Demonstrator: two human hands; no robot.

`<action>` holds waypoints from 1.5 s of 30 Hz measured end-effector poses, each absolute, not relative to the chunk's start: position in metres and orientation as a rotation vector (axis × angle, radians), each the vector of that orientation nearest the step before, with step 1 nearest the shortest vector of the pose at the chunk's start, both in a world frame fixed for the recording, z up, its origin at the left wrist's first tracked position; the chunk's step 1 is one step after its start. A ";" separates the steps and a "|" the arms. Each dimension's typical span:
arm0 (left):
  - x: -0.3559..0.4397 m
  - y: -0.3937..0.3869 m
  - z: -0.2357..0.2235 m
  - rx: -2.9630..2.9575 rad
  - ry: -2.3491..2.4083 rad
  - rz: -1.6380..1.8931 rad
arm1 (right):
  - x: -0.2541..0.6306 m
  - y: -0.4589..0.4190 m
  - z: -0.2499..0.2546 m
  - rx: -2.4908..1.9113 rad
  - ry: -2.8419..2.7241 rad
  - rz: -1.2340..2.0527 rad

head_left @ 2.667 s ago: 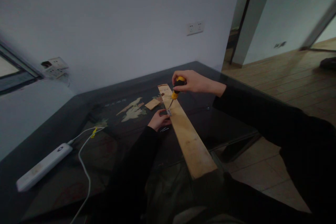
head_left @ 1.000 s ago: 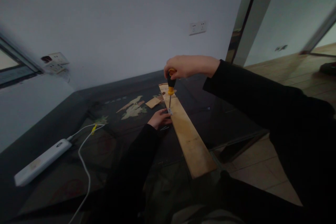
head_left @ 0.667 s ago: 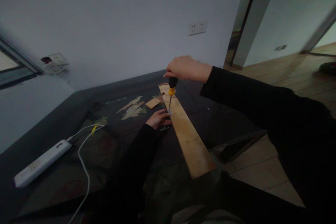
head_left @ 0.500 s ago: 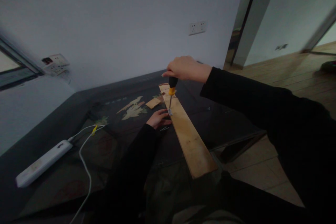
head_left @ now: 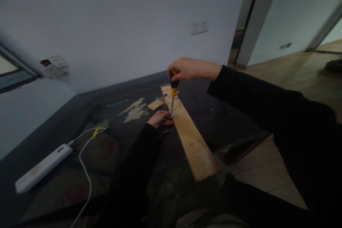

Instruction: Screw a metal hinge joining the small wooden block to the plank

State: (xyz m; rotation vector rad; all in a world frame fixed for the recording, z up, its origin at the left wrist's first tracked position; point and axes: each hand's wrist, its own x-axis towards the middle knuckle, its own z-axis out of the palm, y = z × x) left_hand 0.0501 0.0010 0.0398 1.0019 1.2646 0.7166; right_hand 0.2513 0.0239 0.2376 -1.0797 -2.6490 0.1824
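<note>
My right hand [head_left: 184, 68] is closed round the black and yellow handle of a screwdriver [head_left: 174, 87]. The screwdriver stands nearly upright, its tip meeting a small silver metal piece [head_left: 172, 114] at the left edge of a long wooden board [head_left: 195, 140]. Whether this piece is a bracket or a hinge is too small to tell. My left hand [head_left: 160, 118] pinches the metal piece against the board's edge, thumb above and fingers lower down. Just below that hand, a few thin screws or nails [head_left: 167, 130] lie on the dark table.
A small square wood piece [head_left: 155, 105] lies left of the board's far end. The dark table [head_left: 144, 142] carries a white power strip [head_left: 44, 167] with a white cable [head_left: 87, 174] at the left. The board's near end sticks out over the table's front edge. A wall rises behind.
Since the oldest frame, the screwdriver has gone from slanted to nearly upright. My right hand has turned back and forth on its handle. My left hand stays at the metal piece.
</note>
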 end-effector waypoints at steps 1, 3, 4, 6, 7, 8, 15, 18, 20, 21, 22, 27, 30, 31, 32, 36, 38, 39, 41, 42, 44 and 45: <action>0.051 0.002 0.040 1.001 1.283 0.711 | 0.251 0.023 0.237 -1.089 -2.645 0.183; 0.052 0.004 0.041 1.003 1.315 0.697 | 0.250 0.023 0.237 -1.103 -2.645 0.179; 0.052 0.005 0.041 1.005 1.324 0.689 | 0.250 0.023 0.237 -1.105 -2.650 0.174; 0.052 0.006 0.041 1.011 1.327 0.680 | 0.250 0.025 0.236 -1.105 -2.659 0.163; 0.053 0.007 0.041 1.013 1.325 0.675 | 0.251 0.025 0.236 -1.103 -2.663 0.159; 0.053 0.007 0.042 1.015 1.325 0.670 | 0.251 0.025 0.236 -1.102 -2.667 0.158; 0.055 0.005 0.046 1.020 1.343 0.663 | 0.249 0.023 0.231 -1.151 -2.634 0.225; 0.054 0.005 0.047 1.016 1.335 0.658 | 0.248 0.024 0.226 -1.151 -2.602 0.257; 0.054 0.005 0.047 1.020 1.336 0.655 | 0.247 0.025 0.223 -1.141 -2.566 0.276; 0.054 0.006 0.047 1.023 1.335 0.655 | 0.247 0.026 0.222 -1.135 -2.547 0.290; 0.054 0.006 0.046 1.026 1.333 0.656 | 0.248 0.026 0.221 -1.127 -2.531 0.304; 0.053 0.007 0.044 1.029 1.338 0.658 | 0.250 0.028 0.221 -1.070 -2.463 0.324; 0.053 0.007 0.043 1.033 1.352 0.653 | 0.252 0.027 0.225 -1.055 -2.387 0.321; 0.053 0.007 0.043 1.036 1.353 0.650 | 0.253 0.026 0.226 -1.058 -2.355 0.325; 0.053 0.007 0.043 1.040 1.354 0.646 | 0.255 0.026 0.226 -1.061 -2.320 0.330; 0.055 0.006 0.044 1.052 1.373 0.646 | 0.268 0.028 0.217 -1.094 -2.087 0.353; 0.055 0.005 0.044 1.055 1.381 0.647 | 0.279 0.032 0.203 -1.122 -1.916 0.387; 0.055 0.005 0.045 1.055 1.382 0.646 | 0.285 0.034 0.193 -1.132 -1.828 0.421; 0.055 0.005 0.046 1.056 1.379 0.645 | 0.297 0.038 0.168 -1.127 -1.640 0.530; 0.055 0.004 0.047 1.057 1.371 0.646 | 0.303 0.039 0.154 -1.103 -1.541 0.603; 0.055 0.002 0.049 1.062 1.343 0.650 | 0.312 0.038 0.125 -1.025 -1.315 0.790; 0.055 0.001 0.050 1.065 1.330 0.653 | 0.315 0.037 0.111 -0.977 -1.191 0.897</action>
